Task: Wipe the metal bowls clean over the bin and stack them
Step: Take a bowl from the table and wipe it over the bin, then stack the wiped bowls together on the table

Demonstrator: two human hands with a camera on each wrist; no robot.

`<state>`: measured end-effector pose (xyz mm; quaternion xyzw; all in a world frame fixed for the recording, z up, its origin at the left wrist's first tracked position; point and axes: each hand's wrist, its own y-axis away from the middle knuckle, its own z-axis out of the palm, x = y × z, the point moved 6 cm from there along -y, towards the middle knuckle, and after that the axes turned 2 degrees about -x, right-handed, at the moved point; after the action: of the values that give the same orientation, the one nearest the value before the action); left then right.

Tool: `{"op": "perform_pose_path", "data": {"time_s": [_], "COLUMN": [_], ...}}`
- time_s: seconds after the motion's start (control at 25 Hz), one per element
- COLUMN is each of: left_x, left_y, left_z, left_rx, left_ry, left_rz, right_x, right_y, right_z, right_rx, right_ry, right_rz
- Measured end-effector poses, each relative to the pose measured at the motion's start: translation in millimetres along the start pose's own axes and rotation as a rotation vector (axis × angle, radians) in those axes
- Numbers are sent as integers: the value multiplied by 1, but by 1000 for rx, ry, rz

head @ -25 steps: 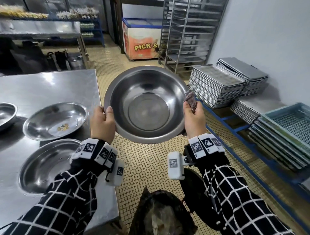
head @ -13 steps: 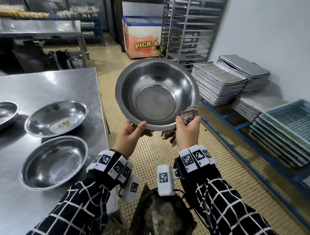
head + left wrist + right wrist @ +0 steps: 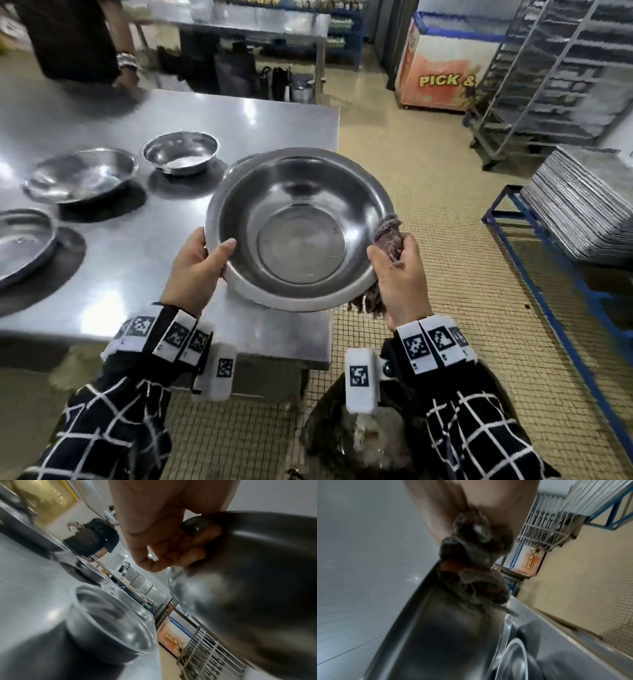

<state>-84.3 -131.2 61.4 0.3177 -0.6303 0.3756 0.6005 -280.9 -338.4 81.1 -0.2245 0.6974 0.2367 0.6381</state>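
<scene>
I hold a large metal bowl (image 3: 301, 233) tilted toward me above the steel table's (image 3: 137, 274) right corner. My left hand (image 3: 198, 263) grips its left rim, thumb inside and fingers (image 3: 180, 550) curled under the bowl (image 3: 248, 574). My right hand (image 3: 397, 274) holds a dark frayed rag (image 3: 388, 233) against the right rim; the right wrist view shows the rag (image 3: 476, 561) lying on the bowl's edge (image 3: 445, 635). Behind the held bowl, the rim of another bowl (image 3: 246, 161) shows on the table. The bin (image 3: 359, 442), lined with a dark bag, stands on the floor under my right wrist.
Three more metal bowls stand on the table: a small one with white residue (image 3: 180, 152), a wide one (image 3: 82, 174) and one at the left edge (image 3: 24, 243). Another person (image 3: 78, 41) stands at the far side. Stacked trays (image 3: 582, 212) and a rack (image 3: 555, 75) stand on the right.
The bowl has come down and to the left, from over the floor and bin to over the table corner. My hands have shifted from its lower edge to its sides.
</scene>
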Motion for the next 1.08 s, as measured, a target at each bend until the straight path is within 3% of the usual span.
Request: {"op": "perform_pose_path", "data": {"time_s": [0.16,0.48,0.84,0.96,1.08], "left_x": [-9,-63,-119,-122,-118], "left_y": [15,-10,-26,-29,-26], "left_z": [-106,-290,-336,-339,-339], "left_rx": [75,101,61,88,108], "left_ry": [-53,-270,-396,-423,-451], "left_rz": [-29,-166,-307,-291,-268], "right_x": [6,48,90,96,102], "right_y": [20,53,38,30,36], "right_z": [100,274,334,327,299], "right_rx": [-74,-45,-30,0,139], "right_ry": [43,157,291,250,358], "right_rz": [18,46,159,192,206]}}
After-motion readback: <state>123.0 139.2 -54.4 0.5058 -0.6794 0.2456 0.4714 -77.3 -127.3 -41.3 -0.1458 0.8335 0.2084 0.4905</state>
